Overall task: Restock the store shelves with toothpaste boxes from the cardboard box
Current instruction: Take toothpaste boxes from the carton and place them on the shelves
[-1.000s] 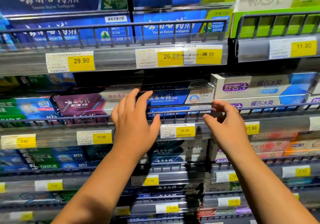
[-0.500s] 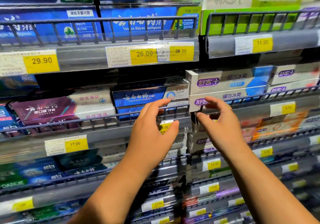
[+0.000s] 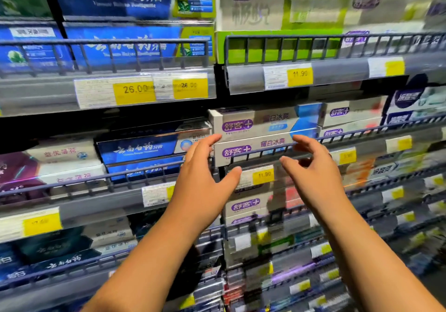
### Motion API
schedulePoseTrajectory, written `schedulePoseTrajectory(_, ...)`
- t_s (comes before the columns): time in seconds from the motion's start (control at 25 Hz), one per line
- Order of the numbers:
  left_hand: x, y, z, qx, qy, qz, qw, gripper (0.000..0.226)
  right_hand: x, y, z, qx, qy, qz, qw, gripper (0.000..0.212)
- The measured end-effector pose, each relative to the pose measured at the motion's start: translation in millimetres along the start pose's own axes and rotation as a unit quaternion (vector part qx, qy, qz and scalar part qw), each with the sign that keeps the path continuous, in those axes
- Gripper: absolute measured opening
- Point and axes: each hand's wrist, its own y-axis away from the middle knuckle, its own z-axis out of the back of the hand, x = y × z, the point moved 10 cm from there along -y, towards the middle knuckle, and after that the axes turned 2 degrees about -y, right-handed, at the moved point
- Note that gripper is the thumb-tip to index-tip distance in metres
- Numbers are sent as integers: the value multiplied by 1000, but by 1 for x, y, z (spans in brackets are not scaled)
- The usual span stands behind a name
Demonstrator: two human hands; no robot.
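My left hand [image 3: 205,178] and right hand [image 3: 313,171], both spread wide and empty, hover before the wire rail [image 3: 265,153] of the middle shelf. Behind the rail, between my hands, two white-and-purple toothpaste boxes [image 3: 263,130] lie stacked; a blue toothpaste box [image 3: 140,148] lies just left.
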Motion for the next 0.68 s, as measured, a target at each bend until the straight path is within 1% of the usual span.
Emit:
schedulePoseTrajectory(0.16,1,-10,-15,-57,25,45,997,61,-28,-41,31,-3,15,1,1000,49)
schedulePoseTrajectory(0.24,5,-13,-19,-89,31,66,993,61,-37,-58,42,-3,17,12,1000,49)
schedulePoseTrajectory(0.44,-4,-11,-31,-167,-22,93,981,61,-61,-88,48,44,3,0,999,49)
schedulePoseTrajectory(0.6,-6,-8,-33,-185,-42,116,975,61,-67,-93,37,90,6,8,996,52)
schedulePoseTrajectory(0.68,-8,-7,-32,-197,-39,124,972,61,-69,-97,35,100,10,8,995,52)
